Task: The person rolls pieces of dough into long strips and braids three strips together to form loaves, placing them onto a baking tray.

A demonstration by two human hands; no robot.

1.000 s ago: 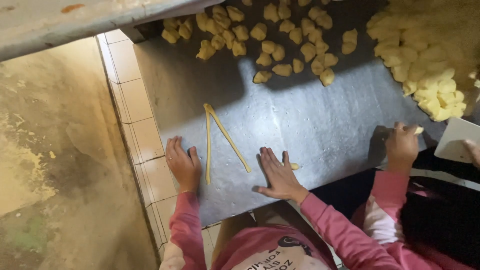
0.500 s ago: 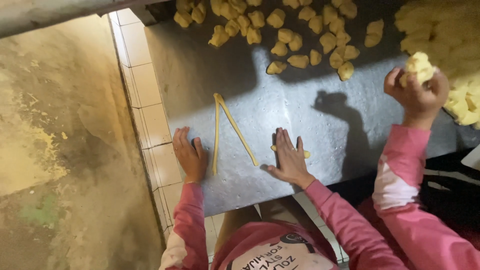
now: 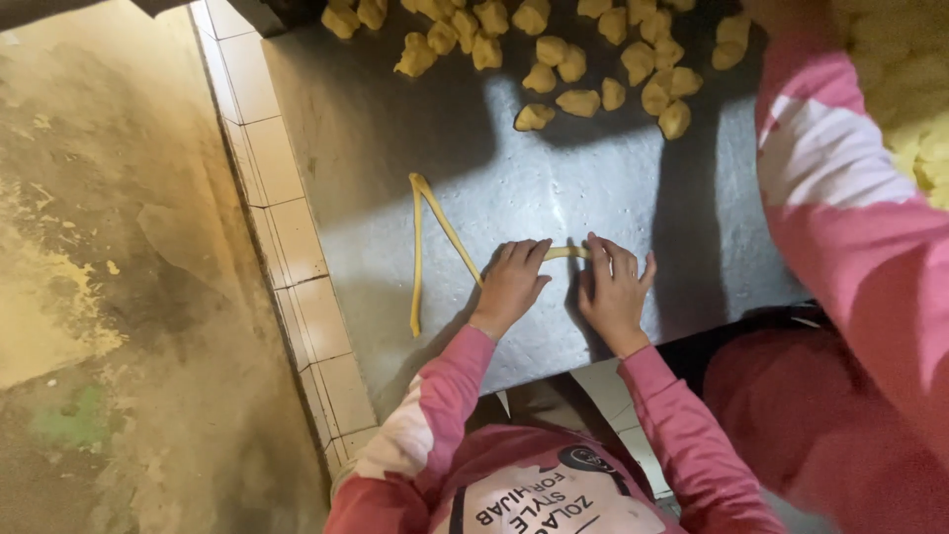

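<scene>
A short yellow dough strip (image 3: 565, 253) lies on the dark metal tabletop (image 3: 554, 188), just in front of me. My left hand (image 3: 509, 284) has its fingertips on the strip's left end. My right hand (image 3: 615, 289) has its spread fingers pressing on the right end. To the left of my left hand, two long thin dough ropes (image 3: 427, 242) lie joined at the top in a narrow V. I wear pink sleeves.
Several yellow dough lumps (image 3: 554, 59) are scattered along the far side of the table. Another person's pink and white sleeve (image 3: 850, 198) reaches across the right side towards a dough heap (image 3: 914, 99). A tiled edge (image 3: 287, 237) borders the table's left side, with a stained concrete floor (image 3: 109, 297) beyond.
My left hand has crossed from the left of the V ropes to the short strip beside my right hand. The other person's arm has stretched farther towards the top right.
</scene>
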